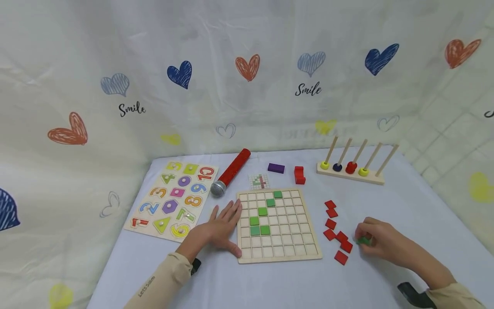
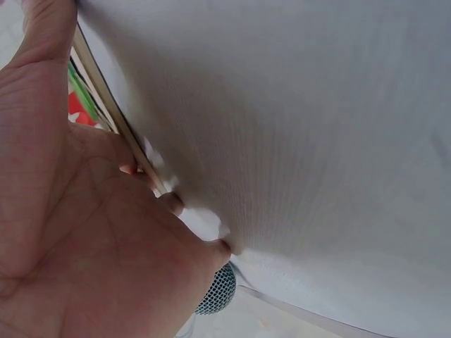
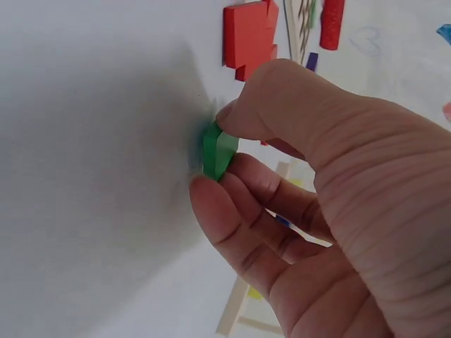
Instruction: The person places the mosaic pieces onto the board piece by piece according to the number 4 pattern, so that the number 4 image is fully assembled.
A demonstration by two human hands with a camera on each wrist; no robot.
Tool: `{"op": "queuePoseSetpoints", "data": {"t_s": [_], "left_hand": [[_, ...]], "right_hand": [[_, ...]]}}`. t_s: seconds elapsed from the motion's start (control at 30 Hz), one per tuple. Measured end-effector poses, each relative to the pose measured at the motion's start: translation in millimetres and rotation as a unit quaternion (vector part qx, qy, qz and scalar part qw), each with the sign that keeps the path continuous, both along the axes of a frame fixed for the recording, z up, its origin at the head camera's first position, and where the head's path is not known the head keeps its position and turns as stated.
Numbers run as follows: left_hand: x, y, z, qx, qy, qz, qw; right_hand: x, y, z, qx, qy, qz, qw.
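A wooden grid board lies flat at the table's middle, with several green square tiles set in its cells. My left hand rests along the board's left edge, fingers spread and straight, thumb near the lower left corner. On the right, my right hand pinches a green tile between thumb and fingers, just at the tablecloth. Several loose red square tiles lie between the board and that hand. A small pattern card lies against the board's far edge.
A number-and-shape puzzle board lies to the left, beside a red microphone. Behind the grid are a purple block and a red block. A peg stacker with upright rods stands at the back right.
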State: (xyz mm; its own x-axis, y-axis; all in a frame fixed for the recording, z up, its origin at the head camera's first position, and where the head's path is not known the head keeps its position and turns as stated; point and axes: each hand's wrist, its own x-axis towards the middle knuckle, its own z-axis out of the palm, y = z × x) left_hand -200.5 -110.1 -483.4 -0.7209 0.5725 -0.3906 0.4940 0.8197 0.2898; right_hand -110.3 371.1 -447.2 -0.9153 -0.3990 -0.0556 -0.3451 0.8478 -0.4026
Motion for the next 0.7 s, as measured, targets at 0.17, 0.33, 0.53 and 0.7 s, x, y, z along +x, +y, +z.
{"op": "queuePoseSetpoints", "data": {"t_s": [0.17,0.33,0.53,0.7], "left_hand": [[1.2,-2.8,-0.6,0.009,0.002,-0.003,1.0],[3.5,-1.3,8.1,0.007,-0.005,0.0,1.0],[0.4,-3.5,0.6,0.015,-0.015,0.004,0.9998],[-1.1,-2.8,-0.8,0.017,-0.014,0.0,0.9997]], "right_hand": [[-3.5,-13.3,7.3,-0.014,-0.01,0.022,1.0],[-8.2,-30.0,13.8,-0.034,-0.022,0.051,0.998],[-17.4,-52.0,21.6,-0.046,-0.017,0.092,0.994],[-25.1,-68.4,25.0,-0.053,0.012,0.133,0.99]]}}
